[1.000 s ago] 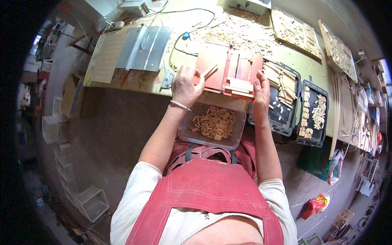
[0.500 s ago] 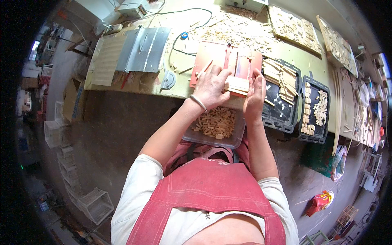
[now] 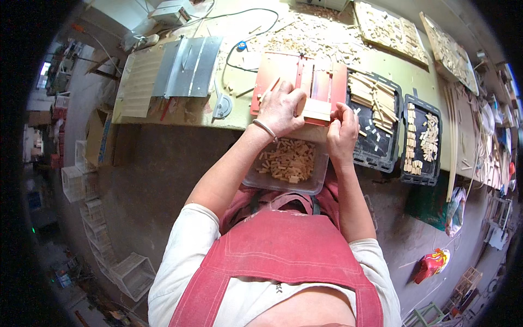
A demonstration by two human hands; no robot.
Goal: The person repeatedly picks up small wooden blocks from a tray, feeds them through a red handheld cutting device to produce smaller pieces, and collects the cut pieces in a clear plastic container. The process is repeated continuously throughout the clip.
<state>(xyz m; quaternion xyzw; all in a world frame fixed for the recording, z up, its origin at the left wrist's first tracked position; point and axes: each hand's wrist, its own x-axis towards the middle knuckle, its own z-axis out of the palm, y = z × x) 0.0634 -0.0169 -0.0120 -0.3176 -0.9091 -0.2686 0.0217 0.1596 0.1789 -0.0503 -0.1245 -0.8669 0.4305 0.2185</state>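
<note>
While both hands (image 3: 310, 117) rest there, red jig (image 3: 299, 82) holds wood strips (image 3: 316, 109).

Tub (image 3: 256, 177) before jig (image 3: 283, 73); trays (image 3: 393, 163) right.

Pale raw wood blocks (image 3: 289, 161) in a clear glossy plastic tub (image 3: 256, 180); red-painted smooth jig (image 3: 272, 71).

This is a small woodworking workshop. A long green tabletop (image 3: 414, 73) is strewn with wood offcuts (image 3: 305, 27) at its far side, with a red cutting jig (image 3: 299, 82) near the middle. Black trays (image 3: 376, 122) of cut wooden sticks sit to the right, a metal saw plate (image 3: 188, 65) to the left. The concrete floor (image 3: 158, 163) below is dusty, with empty crates (image 3: 81, 185) at the left.
</note>
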